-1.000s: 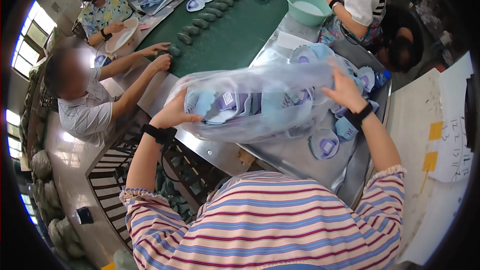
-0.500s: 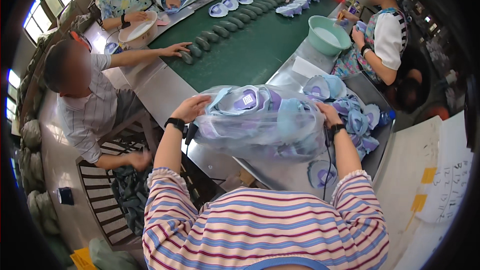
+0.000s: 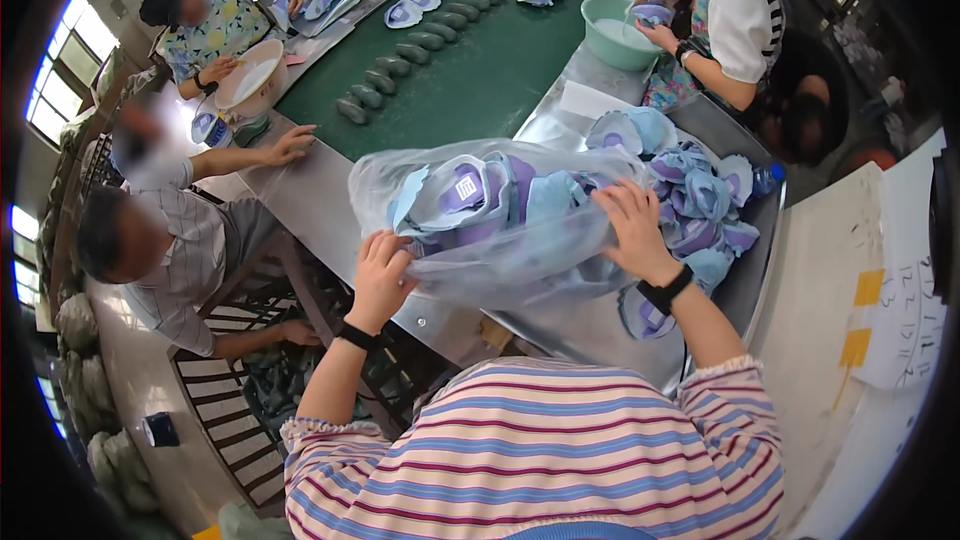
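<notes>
A clear plastic bag [image 3: 520, 285] lies on the metal table in front of me, filled with light-blue and purple pieces that look like shoe uppers [image 3: 463, 192]. My left hand [image 3: 382, 275] is closed on the bag's near left edge, fingers curled over the film. My right hand [image 3: 637, 232] grips the bag at its right side, with the fingers somewhat apart and bent over the film. The thumb of that hand is partly hidden. Beside the bag on the right, a heap of similar loose uppers [image 3: 700, 200] fills a metal tray, and a single upper [image 3: 645, 310] sits by my right wrist.
Ahead, a green conveyor belt [image 3: 470, 90] carries rows of dark shoe lasts [image 3: 400, 65] and uppers. A co-worker [image 3: 170, 250] sits at left; others work by a green basin [image 3: 615, 35] and a pale basin [image 3: 250, 75]. A blue-capped bottle [image 3: 765, 180] stands right.
My left hand has moved nearer along the bag's edge, and my right hand has come inward onto its top. The seated co-worker's hand has drawn back from the lasts, which have shifted nearer.
</notes>
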`<state>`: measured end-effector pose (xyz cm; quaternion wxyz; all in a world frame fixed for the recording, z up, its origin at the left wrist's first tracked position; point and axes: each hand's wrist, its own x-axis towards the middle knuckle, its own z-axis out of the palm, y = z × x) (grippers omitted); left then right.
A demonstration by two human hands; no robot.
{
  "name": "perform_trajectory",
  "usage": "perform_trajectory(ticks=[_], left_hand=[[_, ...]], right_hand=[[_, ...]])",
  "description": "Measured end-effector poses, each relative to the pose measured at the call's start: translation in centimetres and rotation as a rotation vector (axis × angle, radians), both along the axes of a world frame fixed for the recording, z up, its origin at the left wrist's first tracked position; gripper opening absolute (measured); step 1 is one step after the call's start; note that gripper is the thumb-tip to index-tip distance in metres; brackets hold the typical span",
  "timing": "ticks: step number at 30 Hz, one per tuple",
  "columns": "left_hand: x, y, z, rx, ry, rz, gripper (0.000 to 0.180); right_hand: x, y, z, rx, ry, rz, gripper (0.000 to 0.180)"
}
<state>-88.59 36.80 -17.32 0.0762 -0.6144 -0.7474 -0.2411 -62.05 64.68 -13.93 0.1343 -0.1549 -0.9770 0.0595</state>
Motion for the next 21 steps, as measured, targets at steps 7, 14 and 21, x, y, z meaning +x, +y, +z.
perform_trajectory(ticks=[7, 14, 21], left_hand=[[0.0, -0.5, -1.8, 0.391, 0.123, 0.091, 0.022], [1.0, -3.1, -4.0, 0.024, 0.002, 0.174, 0.01], [-0.8, -3.6, 0.0, -0.012, -0.407, 0.288, 0.009]], right_hand=[[0.5, 2.1, -4.2, 0.251, 0.467, 0.149, 0.018], [5.7, 0.9, -2.5, 0.161, 0.139, 0.227, 0.033], [5.8, 1.6, 1.1, -0.095, -0.221, -0.054, 0.043]])
